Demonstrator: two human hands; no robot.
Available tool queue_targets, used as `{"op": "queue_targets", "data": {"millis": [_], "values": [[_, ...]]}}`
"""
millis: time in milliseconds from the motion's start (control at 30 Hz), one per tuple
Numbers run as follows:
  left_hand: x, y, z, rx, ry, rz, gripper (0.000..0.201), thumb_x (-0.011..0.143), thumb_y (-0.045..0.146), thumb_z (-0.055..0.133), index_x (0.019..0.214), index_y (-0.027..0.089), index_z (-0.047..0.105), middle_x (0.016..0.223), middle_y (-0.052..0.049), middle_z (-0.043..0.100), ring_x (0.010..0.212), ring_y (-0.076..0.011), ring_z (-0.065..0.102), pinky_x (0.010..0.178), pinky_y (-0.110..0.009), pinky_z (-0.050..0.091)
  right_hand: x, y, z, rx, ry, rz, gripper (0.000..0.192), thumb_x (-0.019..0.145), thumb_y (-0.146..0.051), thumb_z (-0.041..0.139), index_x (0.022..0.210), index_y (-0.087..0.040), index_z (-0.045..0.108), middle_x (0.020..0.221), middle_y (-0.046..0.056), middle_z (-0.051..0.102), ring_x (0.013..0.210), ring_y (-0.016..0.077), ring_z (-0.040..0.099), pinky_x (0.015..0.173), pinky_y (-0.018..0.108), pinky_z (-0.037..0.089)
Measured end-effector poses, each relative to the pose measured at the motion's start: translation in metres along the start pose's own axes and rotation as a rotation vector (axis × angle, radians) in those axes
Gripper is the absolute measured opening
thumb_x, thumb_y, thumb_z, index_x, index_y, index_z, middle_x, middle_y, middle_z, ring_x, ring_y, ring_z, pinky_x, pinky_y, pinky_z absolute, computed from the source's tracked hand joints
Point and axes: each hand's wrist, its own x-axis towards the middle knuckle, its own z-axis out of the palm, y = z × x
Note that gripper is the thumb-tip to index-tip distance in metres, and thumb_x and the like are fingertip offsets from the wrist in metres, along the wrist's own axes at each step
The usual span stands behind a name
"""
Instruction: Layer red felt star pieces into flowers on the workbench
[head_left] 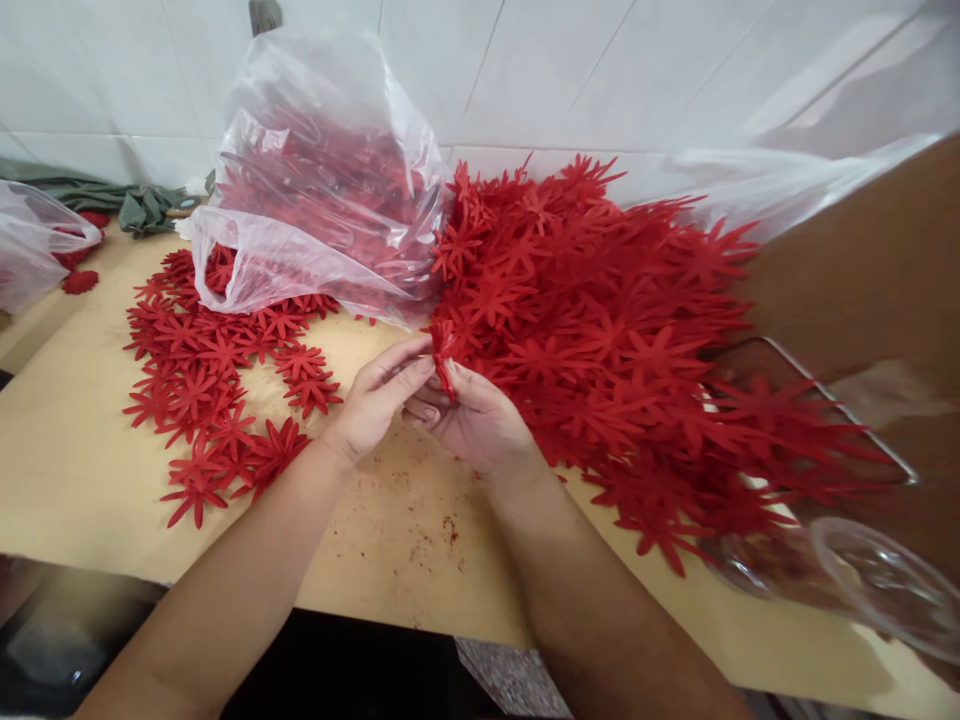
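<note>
a: left to right. small bag (30,250) at the far left edge, a few red flowers showing inside it and one loose by it. grey-green cloth (112,200) behind, along the wall.

b: then the spread?

a: left spread (217,390) of flat red flowers on the table (67,470), lying mostly single or lightly overlapped. too many overlap to count exactly; dozens, i'd judge. big bag (330,190) behind it, mouth open toward the spread, packed with more.

b: hands?

a: left hand (375,405) and right hand (476,425) meet at table centre, just in front of the big bag. both pinch one small stack (444,360) of flowers, held upright between thumbs and fingertips. left hand's fingers are on the stack's left face, right hand closes on its lower end. both are clasped on it, not slack.

b: how to do this well?

a: my judgement: keep the pinch low and firm with the right, let the left thumb slide just the top flower off. the petals are thin and cling, so peel from a petal tip, not the middle. check only one layer comes away.

b: right side?

a: heap (622,340), deep and tangled, far beyond counting, running from the hands to the clear tray (825,400) at the right. a round clear lid (892,585) sits near the bottom-right corner.

b: tally?

a: two bags, one cloth, one spread, one stack in hand, one heap, one tray, one lid. red crumbs dot the table under the wrists.
</note>
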Motion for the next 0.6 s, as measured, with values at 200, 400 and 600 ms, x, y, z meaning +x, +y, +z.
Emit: {"op": "queue_targets", "data": {"millis": [200,400,600], "values": [[0.003,0.002,0.004,0.085,0.079,0.009,0.021,0.072,0.031,0.059,0.091,0.021,0.06,0.069,0.002,0.06,0.046,-0.0051,0.046,0.045,-0.02,0.039,0.003,0.008,-0.001,-0.183,0.118,0.07,0.033,0.066,-0.049,0.059,0.07,-0.021,0.043,0.058,-0.004,0.044,0.049,0.0093,0.045,0.048,0.027,0.042],[0.012,0.001,-0.001,0.169,0.228,0.18,0.007,0.071,0.019,0.059,0.076,0.015,0.06,0.073,0.001,0.062,0.068,-0.0068,0.054,0.069,-0.021,0.043,0.005,0.003,-0.01,-0.593,0.365,-0.099,0.039,0.063,-0.054,0.061,0.074,-0.018,0.051,0.065,-0.001,0.055,0.054,0.0086,0.05,0.054,0.026,0.046],[0.013,-0.004,-0.001,0.27,0.184,0.11,0.013,0.074,0.015,0.052,0.083,0.013,0.061,0.073,0.0,0.063,0.061,-0.0053,0.05,0.06,-0.019,0.04,0.001,-0.007,-0.001,-0.578,0.417,-0.282,0.038,0.075,-0.057,0.048,0.081,-0.02,0.053,0.081,0.002,0.059,0.075,0.0118,0.058,0.07,0.028,0.049]]}}
